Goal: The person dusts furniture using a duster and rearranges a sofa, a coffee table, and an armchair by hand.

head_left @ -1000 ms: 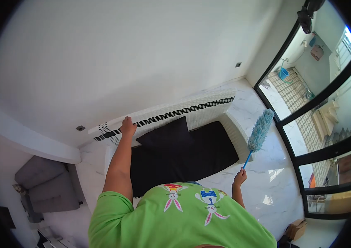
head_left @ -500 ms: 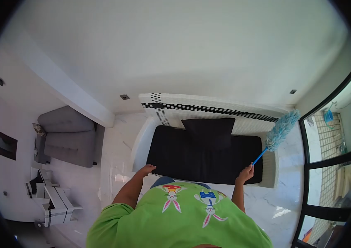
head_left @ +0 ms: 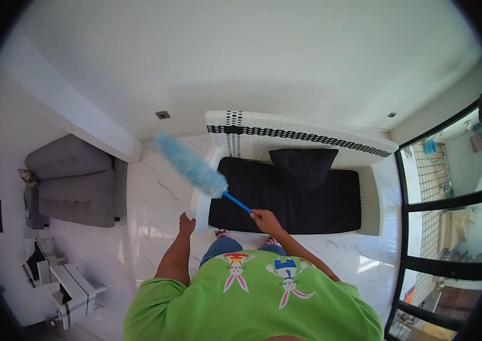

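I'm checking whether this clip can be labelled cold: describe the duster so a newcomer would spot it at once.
Find the white bench with the black seat pad, below the big pale wall. At its left end, the right hand grips the blue handle of the duster. Its long, fluffy, light-blue head sets it apart from the smooth dark pad.

Blue duster (head_left: 191, 166), black seat cushion (head_left: 241, 190), green rabbit-print shirt (head_left: 252, 304), grey sofa (head_left: 76, 184)
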`<state>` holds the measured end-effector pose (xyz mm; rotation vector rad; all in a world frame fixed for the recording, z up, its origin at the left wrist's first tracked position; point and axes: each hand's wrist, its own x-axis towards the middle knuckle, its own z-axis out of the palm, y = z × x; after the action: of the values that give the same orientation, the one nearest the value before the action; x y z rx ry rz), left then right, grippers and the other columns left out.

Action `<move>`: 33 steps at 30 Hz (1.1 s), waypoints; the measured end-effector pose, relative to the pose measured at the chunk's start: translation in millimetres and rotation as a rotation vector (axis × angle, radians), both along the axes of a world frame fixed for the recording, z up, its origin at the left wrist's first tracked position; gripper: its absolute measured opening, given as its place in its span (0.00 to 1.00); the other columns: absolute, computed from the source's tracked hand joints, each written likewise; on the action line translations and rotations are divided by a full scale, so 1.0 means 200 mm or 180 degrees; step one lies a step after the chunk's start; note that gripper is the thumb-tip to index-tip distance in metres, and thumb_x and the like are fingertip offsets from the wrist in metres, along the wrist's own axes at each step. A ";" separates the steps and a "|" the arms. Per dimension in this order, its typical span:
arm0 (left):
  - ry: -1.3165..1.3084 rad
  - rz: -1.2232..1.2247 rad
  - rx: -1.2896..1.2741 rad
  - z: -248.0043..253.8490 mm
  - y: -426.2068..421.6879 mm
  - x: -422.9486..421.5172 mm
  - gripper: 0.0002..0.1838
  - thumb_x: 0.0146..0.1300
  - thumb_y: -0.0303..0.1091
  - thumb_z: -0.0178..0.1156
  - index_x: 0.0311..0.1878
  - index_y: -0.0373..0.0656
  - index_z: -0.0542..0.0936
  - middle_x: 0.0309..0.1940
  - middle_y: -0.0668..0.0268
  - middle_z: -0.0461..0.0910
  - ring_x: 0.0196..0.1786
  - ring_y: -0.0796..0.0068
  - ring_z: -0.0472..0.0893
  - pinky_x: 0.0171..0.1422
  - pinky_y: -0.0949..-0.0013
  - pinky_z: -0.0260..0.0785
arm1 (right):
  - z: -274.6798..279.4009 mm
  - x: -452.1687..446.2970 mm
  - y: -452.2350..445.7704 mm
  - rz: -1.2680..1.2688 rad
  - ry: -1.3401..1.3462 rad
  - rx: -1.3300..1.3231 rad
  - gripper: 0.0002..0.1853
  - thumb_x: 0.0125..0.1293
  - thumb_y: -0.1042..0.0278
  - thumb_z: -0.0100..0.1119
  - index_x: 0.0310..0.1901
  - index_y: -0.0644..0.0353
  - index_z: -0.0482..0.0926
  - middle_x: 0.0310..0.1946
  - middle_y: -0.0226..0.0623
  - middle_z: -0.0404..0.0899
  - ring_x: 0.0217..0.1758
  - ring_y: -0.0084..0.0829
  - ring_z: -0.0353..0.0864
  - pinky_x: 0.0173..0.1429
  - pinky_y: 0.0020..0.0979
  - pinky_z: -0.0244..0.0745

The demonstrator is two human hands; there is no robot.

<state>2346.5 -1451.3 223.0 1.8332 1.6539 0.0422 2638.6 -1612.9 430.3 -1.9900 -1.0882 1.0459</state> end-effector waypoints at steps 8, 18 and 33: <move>-0.0363 -0.0322 -0.1560 -0.26 0.09 -0.14 0.25 0.50 0.44 0.47 0.46 0.33 0.65 0.42 0.48 0.69 0.47 0.55 0.68 0.49 0.62 0.60 | 0.17 0.02 0.45 -0.0332 -0.0874 0.0437 0.10 0.55 0.65 0.47 0.35 0.61 0.73 0.20 0.47 0.71 0.21 0.41 0.71 0.24 0.32 0.63; -0.1437 0.2976 -0.0724 -0.07 -0.01 -0.09 0.39 0.53 0.53 0.44 0.58 0.36 0.42 0.55 0.48 0.53 0.52 0.53 0.63 0.56 0.63 0.54 | -0.57 -0.62 -0.23 0.1190 0.0032 -0.1462 0.11 0.54 0.60 0.43 0.36 0.53 0.73 0.27 0.41 0.74 0.33 0.40 0.73 0.37 0.39 0.65; -0.0318 0.1107 -0.1359 -0.22 0.07 0.19 0.35 0.44 0.40 0.54 0.53 0.32 0.53 0.50 0.46 0.60 0.52 0.54 0.62 0.54 0.62 0.57 | -0.65 -0.31 -1.83 -0.1805 -0.0569 -0.3228 0.12 0.48 0.64 0.45 0.28 0.60 0.76 0.30 0.43 0.75 0.35 0.40 0.75 0.37 0.38 0.70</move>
<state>2384.0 -1438.1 179.9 1.2002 1.7348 -0.0645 2576.4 -1978.7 299.6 -2.9545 0.0693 1.2144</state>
